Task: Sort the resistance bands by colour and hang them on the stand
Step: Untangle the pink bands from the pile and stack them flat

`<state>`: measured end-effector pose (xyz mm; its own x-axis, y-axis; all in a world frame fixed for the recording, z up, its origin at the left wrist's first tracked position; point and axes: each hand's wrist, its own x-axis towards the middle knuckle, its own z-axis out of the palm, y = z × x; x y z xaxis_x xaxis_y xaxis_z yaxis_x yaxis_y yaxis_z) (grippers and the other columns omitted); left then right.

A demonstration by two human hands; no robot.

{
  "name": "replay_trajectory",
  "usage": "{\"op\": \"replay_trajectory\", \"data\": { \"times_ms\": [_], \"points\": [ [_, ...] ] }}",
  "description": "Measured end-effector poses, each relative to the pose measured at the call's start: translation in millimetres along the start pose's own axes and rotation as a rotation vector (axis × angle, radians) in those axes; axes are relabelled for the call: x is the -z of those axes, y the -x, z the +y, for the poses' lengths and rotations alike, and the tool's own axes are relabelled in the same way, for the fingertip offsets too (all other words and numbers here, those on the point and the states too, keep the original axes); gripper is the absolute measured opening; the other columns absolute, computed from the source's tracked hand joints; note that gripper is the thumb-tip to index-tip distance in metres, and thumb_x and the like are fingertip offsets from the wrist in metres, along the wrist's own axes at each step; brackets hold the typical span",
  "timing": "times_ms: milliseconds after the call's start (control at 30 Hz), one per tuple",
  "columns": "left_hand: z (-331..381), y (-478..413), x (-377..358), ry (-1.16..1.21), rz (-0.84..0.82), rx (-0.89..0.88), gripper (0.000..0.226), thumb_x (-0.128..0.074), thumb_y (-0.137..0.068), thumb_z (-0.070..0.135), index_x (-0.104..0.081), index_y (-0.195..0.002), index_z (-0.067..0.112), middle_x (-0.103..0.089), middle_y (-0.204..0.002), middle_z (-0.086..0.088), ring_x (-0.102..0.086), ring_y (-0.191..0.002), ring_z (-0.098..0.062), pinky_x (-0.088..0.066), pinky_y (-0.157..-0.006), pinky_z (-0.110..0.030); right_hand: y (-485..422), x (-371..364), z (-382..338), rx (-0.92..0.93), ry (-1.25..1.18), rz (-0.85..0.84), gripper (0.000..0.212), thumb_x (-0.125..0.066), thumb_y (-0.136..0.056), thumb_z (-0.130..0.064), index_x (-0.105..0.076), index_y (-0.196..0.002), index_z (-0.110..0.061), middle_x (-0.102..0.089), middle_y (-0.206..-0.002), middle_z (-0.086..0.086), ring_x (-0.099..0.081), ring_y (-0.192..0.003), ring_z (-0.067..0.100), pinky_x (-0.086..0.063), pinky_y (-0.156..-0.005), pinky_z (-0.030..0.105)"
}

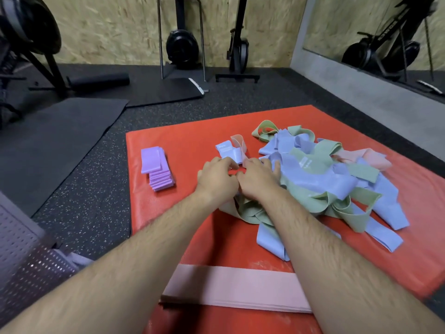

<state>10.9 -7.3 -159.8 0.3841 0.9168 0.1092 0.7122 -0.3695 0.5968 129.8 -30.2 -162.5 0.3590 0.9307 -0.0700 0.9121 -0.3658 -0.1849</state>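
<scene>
At 6 o'clock on the red padded mat [168, 213] lies a flat stack of pink elastic bands [236, 288]. Mid-mat, the left hand [218, 179] and right hand [258, 179] touch, fingers curled. The left pinches the near end of a pale blue loop band [227, 151] at their 12 o'clock. The right rests on the tangled heap of green, blue and pink bands [337, 184] at 3 o'clock; whether it grips cannot be told. A folded purple band stack [157, 168] sits at 9 o'clock.

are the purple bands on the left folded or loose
Folded: the purple bands lie flat in a neat overlapping stack on the red mat, apart from the tangled pile.
</scene>
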Motion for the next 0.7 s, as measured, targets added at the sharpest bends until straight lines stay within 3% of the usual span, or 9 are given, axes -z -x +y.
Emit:
{"op": "replay_trajectory", "data": {
  "times_ms": [100, 167, 267, 333, 400, 533, 633, 700],
  "points": [
    [-1, 3, 7, 0.018, 0.011, -0.002, 0.041, -0.053, -0.082, 0.011, -0.065, -0.117, 0.029, -0.059, -0.124, 0.0, -0.049, -0.121, -0.026, -0.037, -0.098, -0.035, -6, -3, 6, 0.069, -0.116, 0.178, 0.04, -0.036, -0.094, -0.025, -0.052, -0.13, -0.022, -0.049, -0.141, -0.004, -0.032, -0.137, 0.023, -0.003, -0.121, 0.054],
    [-2, 6, 13, 0.056, 0.036, -0.012, 0.041, -0.052, -0.082, 0.011, -0.064, -0.117, 0.028, -0.059, -0.124, 0.002, -0.051, -0.119, -0.024, -0.038, -0.101, -0.038, -6, 5, 9, 0.161, -0.256, 0.299, 0.04, -0.036, -0.096, -0.021, -0.053, -0.132, -0.025, -0.047, -0.143, -0.008, -0.038, -0.135, 0.019, -0.015, -0.12, 0.051],
    [-5, 11, 26, 0.146, 0.103, -0.052, 0.04, -0.047, -0.077, 0.023, -0.064, -0.113, 0.027, -0.06, -0.118, 0.004, -0.055, -0.113, -0.021, -0.042, -0.101, -0.044, 6, 31, 9, 0.4, -0.645, 0.463, 0.033, -0.046, -0.095, -0.013, -0.065, -0.121, -0.022, -0.058, -0.13, -0.01, -0.05, -0.122, 0.005, -0.038, -0.11, 0.035],
    [-5, 14, 35, 0.208, 0.153, -0.094, 0.039, -0.043, -0.075, 0.026, -0.062, -0.109, 0.027, -0.06, -0.112, 0.005, -0.056, -0.105, -0.017, -0.045, -0.098, -0.043, 22, 52, 8, 0.465, -0.847, 0.499, 0.033, -0.061, -0.092, -0.007, -0.067, -0.115, -0.03, -0.059, -0.121, -0.024, -0.051, -0.112, -0.009, -0.04, -0.106, 0.021],
    [-2, 19, 44, 0.29, 0.207, -0.142, 0.027, -0.047, -0.083, 0.02, -0.061, -0.105, 0.027, -0.06, -0.106, 0.005, -0.056, -0.096, -0.009, -0.047, -0.092, -0.035, 37, 73, 8, 0.428, -0.942, 0.465, 0.043, -0.076, -0.084, -0.01, -0.064, -0.114, -0.039, -0.06, -0.112, -0.033, -0.054, -0.109, -0.01, -0.043, -0.102, 0.021],
    [11, 39, 64, 0.511, 0.254, -0.151, 0.014, -0.053, -0.097, 0.011, -0.06, -0.106, 0.02, -0.064, -0.1, 0.003, -0.057, -0.084, 0.006, -0.043, -0.069, -0.01, 64, 105, 12, 0.334, -1.088, 0.322, 0.042, -0.083, -0.079, -0.015, -0.068, -0.118, -0.021, -0.069, -0.116, -0.005, -0.064, -0.109, 0.012, -0.053, -0.096, 0.031],
    [24, 57, 72, 0.736, 0.188, -0.036, 0.011, -0.049, -0.102, 0.023, -0.059, -0.1, 0.021, -0.071, -0.096, -0.001, -0.068, -0.087, -0.012, -0.048, -0.073, -0.027, 87, 118, 17, 0.347, -1.126, 0.231, 0.034, -0.081, -0.081, -0.013, -0.071, -0.112, -0.022, -0.073, -0.112, 0.0, -0.067, -0.101, 0.011, -0.054, -0.092, 0.029],
    [33, 69, 74, 0.925, 0.048, 0.056, 0.022, -0.041, -0.105, 0.033, -0.059, -0.101, 0.019, -0.075, -0.085, 0.0, -0.07, -0.081, -0.018, -0.047, -0.072, -0.033, 100, 121, 21, 0.361, -1.121, 0.184, 0.03, -0.079, -0.082, -0.011, -0.073, -0.108, -0.024, -0.074, -0.109, -0.001, -0.066, -0.095, 0.01, -0.053, -0.089, 0.034]
  ]
}}
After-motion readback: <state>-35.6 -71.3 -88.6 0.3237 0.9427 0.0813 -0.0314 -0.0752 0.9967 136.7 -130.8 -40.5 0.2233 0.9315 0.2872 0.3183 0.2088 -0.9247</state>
